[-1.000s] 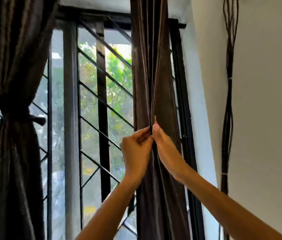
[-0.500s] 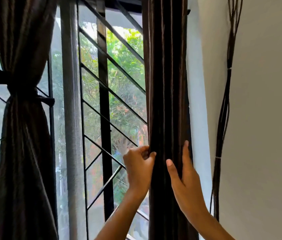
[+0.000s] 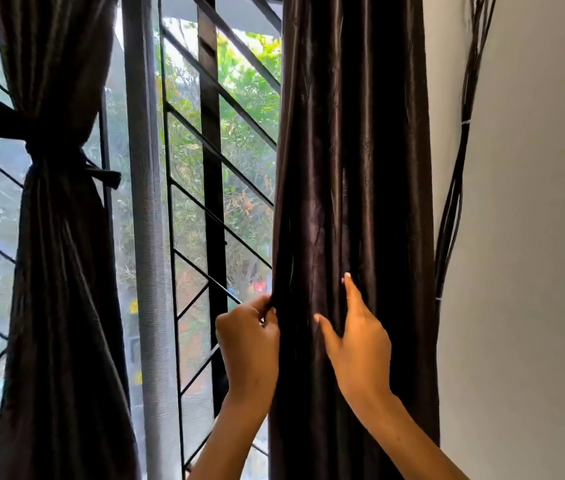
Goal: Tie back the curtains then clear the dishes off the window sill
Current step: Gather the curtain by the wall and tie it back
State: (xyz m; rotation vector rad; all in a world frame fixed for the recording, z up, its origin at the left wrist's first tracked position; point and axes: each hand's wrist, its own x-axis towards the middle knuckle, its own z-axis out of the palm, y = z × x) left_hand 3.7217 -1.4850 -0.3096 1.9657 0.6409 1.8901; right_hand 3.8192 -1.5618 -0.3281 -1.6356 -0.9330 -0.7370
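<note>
I am looking at a window with a black grille (image 3: 218, 98) and a pale wall (image 3: 533, 237) to the right, green trees blurred beyond the glass. A bundle of dark cables (image 3: 454, 188) runs down that wall.

The left curtain (image 3: 62, 271) is already gathered and cinched by a dark tie (image 3: 52, 140), so I judge that half of the first step done. The right curtain (image 3: 353, 168) hangs straight and loose beside the wall, no tie around it that I can see.

My hands are both on the right curtain, low in view. The left hand (image 3: 249, 344) pinches the curtain's window-side edge, fingers curled around a fold. The right hand (image 3: 360, 344) lies flat against the front of the cloth, fingers straight and spread, one fingertip pointing up along a pleat; it grips nothing.

So the step in hand, as I read it, is bunching the right curtain. Next I would need to sweep the pleats together into one column, hold it with one hand, and find a tie to wrap it; I see none here, which may slow things. The satin cloth looks slippery, so folds could slide out.

The sill and dishes are out of view, below the frame.
</note>
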